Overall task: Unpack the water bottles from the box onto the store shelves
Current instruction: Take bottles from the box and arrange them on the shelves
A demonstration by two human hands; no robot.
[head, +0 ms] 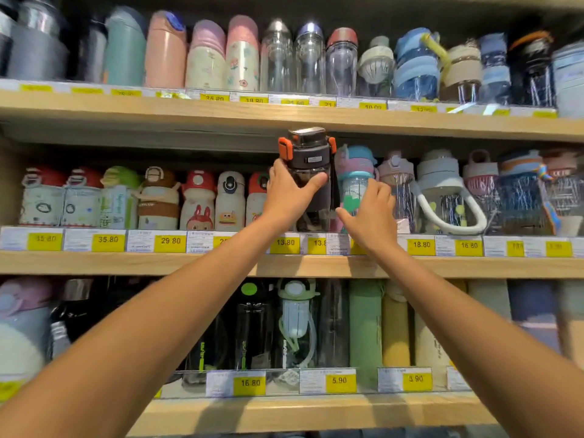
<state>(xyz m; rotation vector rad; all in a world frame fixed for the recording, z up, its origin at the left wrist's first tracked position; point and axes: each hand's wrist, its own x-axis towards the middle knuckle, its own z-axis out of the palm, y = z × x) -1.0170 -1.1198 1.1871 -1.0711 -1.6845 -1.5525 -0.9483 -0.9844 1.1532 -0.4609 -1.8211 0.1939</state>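
Status: placement under way, not complete. My left grip (290, 191) is wrapped round the dark bottle (311, 153) with orange clasps, thumb across its front and fingers behind its left side. The bottle is upright in a gap in the front row of the middle shelf (158, 263), its lid close under the upper shelf (126, 110). Its base is hidden behind the price rail, so I cannot tell whether it is standing yet.

Just right of the bottle, my right grip (371, 213) is released and holds nothing. Its fingers are spread against the pink-and-blue bottle (355, 165), in my judgement keeping that neighbour clear of the gap.

Done: 1 bottle brought to its slot. Left: set it down, let go, and fetch any others. The box is not in view, so I cannot say how many are left.

Surface: 3 wooden shelves are visible, each fronted with yellow price tags (170, 241). Left of the held bottle stands a packed row of cartoon-printed bottles. Right of my right grip are clear bottles with straps and handles. Above the grips are flasks and clear bottles, and below them dark and green ones. Stock is tight on both sides, so knocking a neighbour is the risk I would note.

Room: a store aisle. Only the shelving shows.
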